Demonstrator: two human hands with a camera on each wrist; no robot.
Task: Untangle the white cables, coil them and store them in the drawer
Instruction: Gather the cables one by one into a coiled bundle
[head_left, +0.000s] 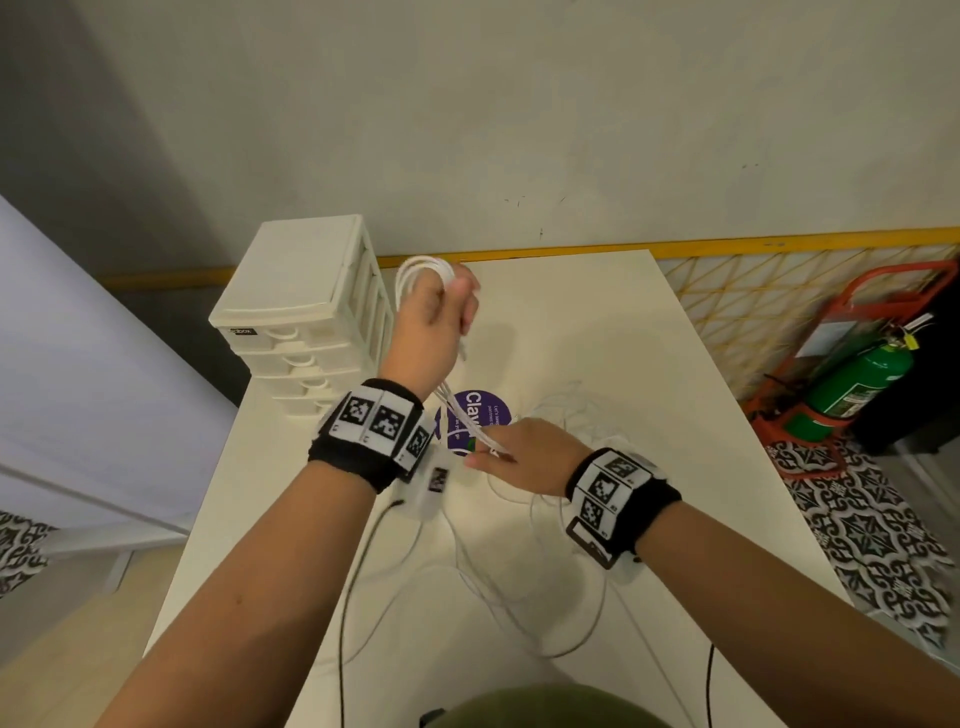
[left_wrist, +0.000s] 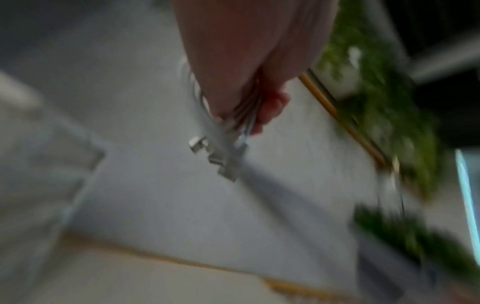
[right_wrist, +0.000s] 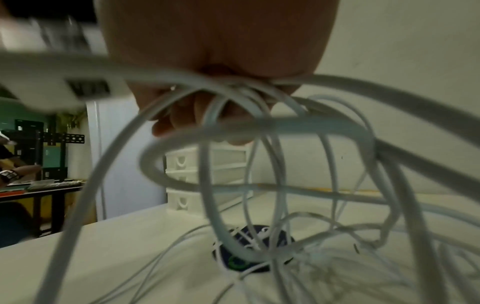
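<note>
While our left hand (head_left: 434, 317) grips a half-wound coil (head_left: 415, 275), our right hand (head_left: 519, 457) pinches loose white cables (head_left: 470, 423); next, feed slack.

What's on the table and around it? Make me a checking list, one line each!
Surface: white table, round purple sticker on it.
Job's things: white drawer unit at the far left corner, drawers shut.
Clutter: nothing seen.
Grippers: left hand raised, gripping a coil; right hand pinching strands low.
Cables: white cables loose across the table; black wrist leads too.
Surroundings: green extinguisher, patterned floor.
</note>
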